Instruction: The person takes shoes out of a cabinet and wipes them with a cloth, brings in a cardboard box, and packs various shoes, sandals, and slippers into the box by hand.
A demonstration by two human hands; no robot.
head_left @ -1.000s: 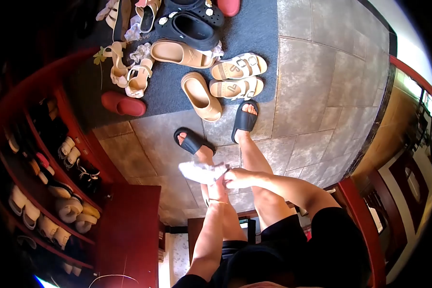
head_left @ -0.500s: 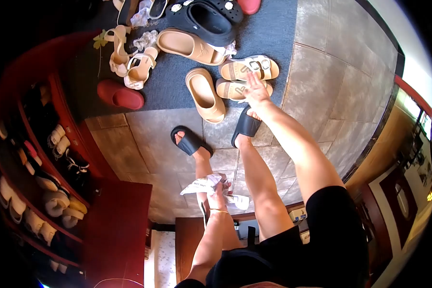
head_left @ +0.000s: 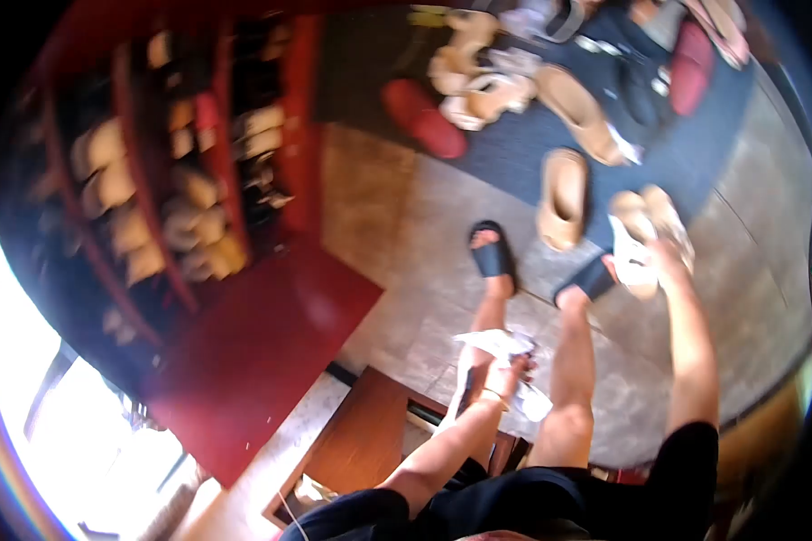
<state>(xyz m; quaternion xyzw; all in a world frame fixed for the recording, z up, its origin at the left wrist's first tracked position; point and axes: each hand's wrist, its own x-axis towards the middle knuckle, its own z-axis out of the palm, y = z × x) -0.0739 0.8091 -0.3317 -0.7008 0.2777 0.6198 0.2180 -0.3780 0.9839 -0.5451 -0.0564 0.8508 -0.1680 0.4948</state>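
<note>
My right hand (head_left: 668, 261) is closed on a pair of tan sandals (head_left: 633, 236) with white straps, beside my right foot. Motion smears the fingers, and I cannot tell whether the soles are clear of the floor. In front of my left shin, my left hand (head_left: 507, 374) is closed around crumpled white printed paper (head_left: 496, 342), with a white end hanging out below. A tan slipper (head_left: 564, 200) lies near the mat's edge, between my feet and the other shoes. Black slides (head_left: 492, 260) are on my feet.
On the dark mat (head_left: 505, 144) lie a red clog (head_left: 424, 119), cream sandals (head_left: 487, 97), another tan slipper (head_left: 579, 113) and several more shoes. To the left stands a red shoe cabinet (head_left: 299, 126) with filled shelves, its red panel (head_left: 280, 343) jutting out. A wooden bench (head_left: 361, 437) is close by my left arm.
The view has swung left, bringing in more of the cabinet and a bright opening. My right hand, spread over the sandals before, has closed on them, and they have turned. The left still grips the paper.
</note>
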